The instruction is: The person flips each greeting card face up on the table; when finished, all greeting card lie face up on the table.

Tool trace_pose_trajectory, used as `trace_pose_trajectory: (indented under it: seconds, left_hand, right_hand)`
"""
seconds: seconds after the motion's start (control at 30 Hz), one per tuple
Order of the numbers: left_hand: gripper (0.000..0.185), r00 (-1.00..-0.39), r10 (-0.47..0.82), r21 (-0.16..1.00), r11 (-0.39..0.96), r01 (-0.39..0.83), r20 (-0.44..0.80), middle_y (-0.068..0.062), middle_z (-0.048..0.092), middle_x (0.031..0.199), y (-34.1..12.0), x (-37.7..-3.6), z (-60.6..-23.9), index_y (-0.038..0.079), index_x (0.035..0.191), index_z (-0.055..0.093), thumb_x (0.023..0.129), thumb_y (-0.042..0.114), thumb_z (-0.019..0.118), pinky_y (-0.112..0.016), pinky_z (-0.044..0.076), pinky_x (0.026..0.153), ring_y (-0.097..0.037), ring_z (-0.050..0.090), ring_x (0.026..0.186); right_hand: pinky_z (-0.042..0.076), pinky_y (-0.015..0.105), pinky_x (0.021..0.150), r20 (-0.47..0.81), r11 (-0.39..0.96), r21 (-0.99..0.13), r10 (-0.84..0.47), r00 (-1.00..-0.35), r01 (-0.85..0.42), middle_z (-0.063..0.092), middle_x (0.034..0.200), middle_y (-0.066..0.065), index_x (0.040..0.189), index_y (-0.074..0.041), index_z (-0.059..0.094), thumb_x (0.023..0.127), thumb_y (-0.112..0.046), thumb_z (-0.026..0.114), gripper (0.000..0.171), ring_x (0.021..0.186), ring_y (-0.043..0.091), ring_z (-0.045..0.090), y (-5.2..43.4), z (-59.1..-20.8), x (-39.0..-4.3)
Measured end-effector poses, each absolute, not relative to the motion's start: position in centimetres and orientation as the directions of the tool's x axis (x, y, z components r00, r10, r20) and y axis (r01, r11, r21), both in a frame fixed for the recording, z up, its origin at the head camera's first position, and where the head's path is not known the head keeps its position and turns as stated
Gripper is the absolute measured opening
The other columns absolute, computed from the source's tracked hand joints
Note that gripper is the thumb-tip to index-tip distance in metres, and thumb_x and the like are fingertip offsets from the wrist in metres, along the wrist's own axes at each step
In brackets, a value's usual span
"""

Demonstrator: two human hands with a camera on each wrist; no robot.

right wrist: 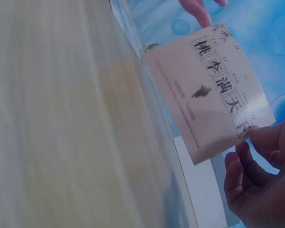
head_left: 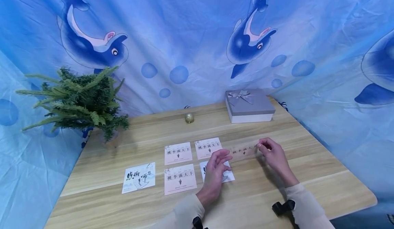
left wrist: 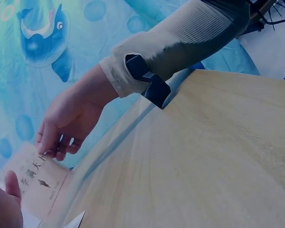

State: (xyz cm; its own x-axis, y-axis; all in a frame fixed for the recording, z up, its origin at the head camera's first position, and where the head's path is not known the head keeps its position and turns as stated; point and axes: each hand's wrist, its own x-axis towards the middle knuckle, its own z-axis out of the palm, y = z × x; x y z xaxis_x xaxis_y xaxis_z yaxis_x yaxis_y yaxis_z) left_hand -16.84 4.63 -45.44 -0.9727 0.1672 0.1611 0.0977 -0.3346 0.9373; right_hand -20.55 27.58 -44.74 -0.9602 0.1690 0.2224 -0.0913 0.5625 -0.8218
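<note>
Together, both hands [head_left: 217,165] pinch 1 pink card [head_left: 243,151] by its ends.

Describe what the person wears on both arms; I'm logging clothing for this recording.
Both arms have pale beige ribbed sleeves; the left sleeve and right sleeve each carry a dark strap near the cuff. The left hand and right hand are bare.

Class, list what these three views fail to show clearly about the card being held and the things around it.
- Held card: head view, print blurred.
- White card: head view, left hand covers its drawing.
- Left hand: right wrist view, cut off by the top edge.
- Gift box: lid hides contents.
- Gold ball: too small for detail.
</note>
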Motion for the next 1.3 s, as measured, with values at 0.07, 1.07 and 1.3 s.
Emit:
trace_pose_trajectory:
  seconds: [0.07, 1.07, 1.3]
  left_hand:
    - [0.041, -0.981, 0.147, 0.952, -0.295, 0.081, 0.129, -0.025, 0.055, 0.130, 4.5, -17.0, -45.5, -0.007, 0.125, 0.050, 0.084, -0.009, 0.042, -0.034, 0.057, 0.080, -0.043, 0.056, 0.117]
    - [0.026, -0.885, -0.407, 0.974, 0.066, 0.217, 0.225, -0.007, 0.068, 0.085, -20.2, -16.6, -44.0, -0.016, 0.099, 0.058, 0.088, -0.018, 0.035, -0.019, 0.057, 0.068, -0.012, 0.064, 0.071]
    - [0.025, -0.851, -0.476, 0.974, 0.145, 0.176, 0.225, -0.001, 0.068, 0.080, -22.5, -15.8, -44.9, -0.013, 0.097, 0.059, 0.089, -0.016, 0.035, -0.018, 0.056, 0.063, -0.011, 0.063, 0.068]
  right_hand:
    - [0.048, 0.023, 0.066, 0.193, 0.572, -0.817, 0.150, -0.970, -0.074, 0.061, 0.097, 0.013, 0.108, -0.002, 0.062, 0.099, -0.015, 0.056, 0.017, 0.085, 0.021, 0.053, 27.8, -44.9, -20.9]
    - [0.052, 0.045, 0.080, -0.038, 0.802, -0.591, 0.072, -0.997, 0.080, 0.065, 0.106, 0.020, 0.109, 0.003, 0.065, 0.094, -0.011, 0.060, 0.020, 0.093, 0.031, 0.059, 27.9, -45.7, -27.3]
    - [0.051, 0.046, 0.078, -0.043, 0.820, -0.567, 0.060, -0.997, 0.074, 0.066, 0.100, 0.019, 0.104, 0.004, 0.066, 0.093, -0.010, 0.061, 0.019, 0.089, 0.030, 0.058, 28.4, -46.3, -26.5]
